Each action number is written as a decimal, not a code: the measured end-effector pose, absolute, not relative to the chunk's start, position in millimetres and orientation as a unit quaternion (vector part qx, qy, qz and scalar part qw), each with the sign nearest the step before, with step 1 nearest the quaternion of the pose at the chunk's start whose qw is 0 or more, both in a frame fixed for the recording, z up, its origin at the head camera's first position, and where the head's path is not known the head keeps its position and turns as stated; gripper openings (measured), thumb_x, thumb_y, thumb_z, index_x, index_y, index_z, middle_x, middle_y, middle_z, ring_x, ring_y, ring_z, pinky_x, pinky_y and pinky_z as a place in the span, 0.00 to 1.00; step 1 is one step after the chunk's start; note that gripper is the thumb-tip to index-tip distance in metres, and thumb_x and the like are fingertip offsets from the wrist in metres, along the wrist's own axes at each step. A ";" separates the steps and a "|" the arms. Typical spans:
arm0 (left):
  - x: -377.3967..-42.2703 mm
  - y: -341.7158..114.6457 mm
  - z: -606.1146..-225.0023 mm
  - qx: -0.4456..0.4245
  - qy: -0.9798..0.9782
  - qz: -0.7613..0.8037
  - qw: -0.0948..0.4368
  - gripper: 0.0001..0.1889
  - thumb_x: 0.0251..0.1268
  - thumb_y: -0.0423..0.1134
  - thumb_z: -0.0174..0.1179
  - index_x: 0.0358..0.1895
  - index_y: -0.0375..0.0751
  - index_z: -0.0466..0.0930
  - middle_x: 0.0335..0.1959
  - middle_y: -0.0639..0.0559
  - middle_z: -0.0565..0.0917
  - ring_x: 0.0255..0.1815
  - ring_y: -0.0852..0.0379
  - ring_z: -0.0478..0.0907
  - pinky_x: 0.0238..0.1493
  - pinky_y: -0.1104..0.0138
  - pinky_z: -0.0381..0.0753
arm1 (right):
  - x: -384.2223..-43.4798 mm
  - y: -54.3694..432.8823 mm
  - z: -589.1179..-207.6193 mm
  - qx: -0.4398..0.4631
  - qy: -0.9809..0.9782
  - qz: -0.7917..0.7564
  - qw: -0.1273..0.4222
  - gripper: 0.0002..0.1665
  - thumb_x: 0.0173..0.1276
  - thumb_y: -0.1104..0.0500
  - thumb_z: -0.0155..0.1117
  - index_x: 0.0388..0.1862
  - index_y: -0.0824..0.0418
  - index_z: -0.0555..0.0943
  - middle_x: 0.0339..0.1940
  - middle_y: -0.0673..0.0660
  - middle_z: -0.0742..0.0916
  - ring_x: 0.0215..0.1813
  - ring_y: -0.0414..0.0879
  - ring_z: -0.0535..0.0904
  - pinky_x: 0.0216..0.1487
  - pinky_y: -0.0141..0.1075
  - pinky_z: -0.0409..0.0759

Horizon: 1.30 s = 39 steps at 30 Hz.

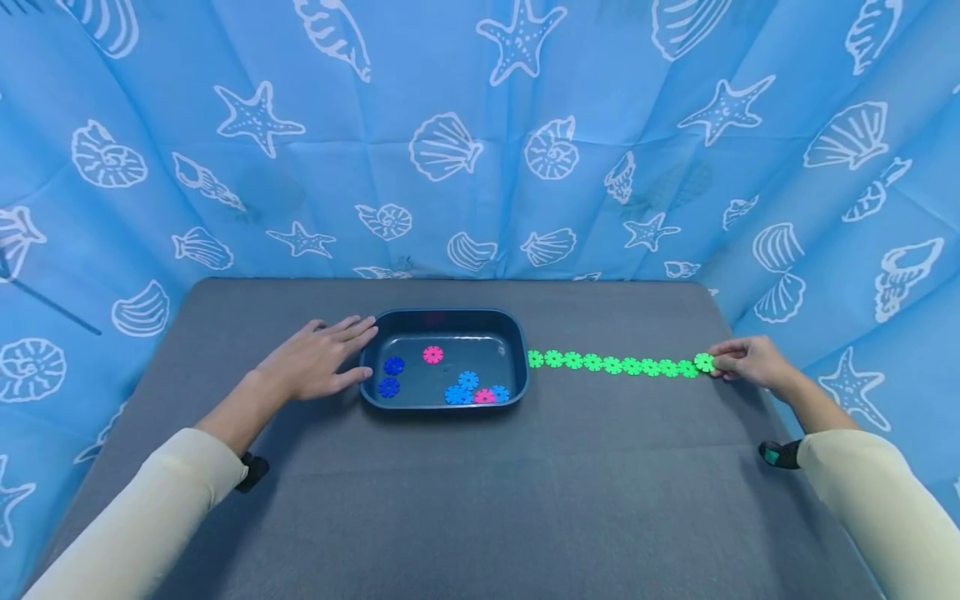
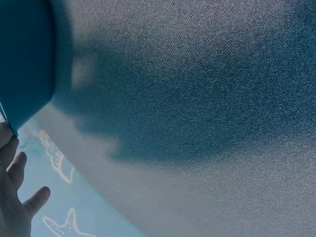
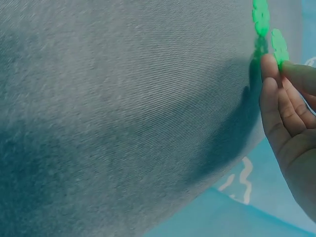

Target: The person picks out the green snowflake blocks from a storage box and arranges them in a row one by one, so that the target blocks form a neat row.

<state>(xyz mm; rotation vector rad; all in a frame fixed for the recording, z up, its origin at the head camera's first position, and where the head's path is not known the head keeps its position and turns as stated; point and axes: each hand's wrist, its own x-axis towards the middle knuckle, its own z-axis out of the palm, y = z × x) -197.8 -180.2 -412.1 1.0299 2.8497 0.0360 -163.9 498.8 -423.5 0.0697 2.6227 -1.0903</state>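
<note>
My right hand pinches a bright green notched plastic disc between thumb and fingertips. In the right wrist view that green disc is lifted slightly off the cloth, close to another one. Several matching discs lie in a line leftward from there, as far as the tray's right side. With fingers spread and fairly straight, my left hand touches the left rim of a dark blue tray. Inside are dark blue discs, pink discs and lighter blue discs.
A grey cloth-covered table holds everything. Blue curtains printed with white shells and starfish hang behind it and along both sides. Dark bands show at the ends of the pale sleeves.
</note>
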 end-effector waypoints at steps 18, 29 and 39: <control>-199.7 -183.2 -413.1 0.343 0.938 0.013 0.055 0.39 0.72 0.60 0.54 0.77 0.39 0.59 0.78 0.42 0.60 0.77 0.39 0.57 0.68 0.35 0.58 | -159.7 499.7 -432.9 0.036 0.920 -0.366 0.134 0.18 0.74 0.69 0.55 0.51 0.89 0.75 0.30 0.63 0.89 0.30 0.39 0.86 0.34 0.36 0.86; -199.0 -180.9 -408.8 0.342 0.938 0.014 0.054 0.38 0.72 0.58 0.55 0.76 0.37 0.60 0.77 0.41 0.61 0.77 0.39 0.57 0.68 0.35 0.58 | -165.3 498.7 -426.7 0.049 0.941 -0.315 0.118 0.27 0.81 0.58 0.45 0.49 0.87 0.77 0.27 0.62 0.88 0.28 0.44 0.85 0.31 0.39 0.85; -208.7 -181.9 -400.7 0.297 0.954 0.014 0.040 0.38 0.74 0.59 0.51 0.78 0.39 0.57 0.77 0.38 0.59 0.76 0.37 0.58 0.68 0.35 0.59 | -192.5 473.9 -403.8 0.009 0.989 -0.146 -0.028 0.40 0.81 0.40 0.38 0.70 0.75 0.66 0.61 0.82 0.73 0.58 0.78 0.69 0.51 0.70 0.67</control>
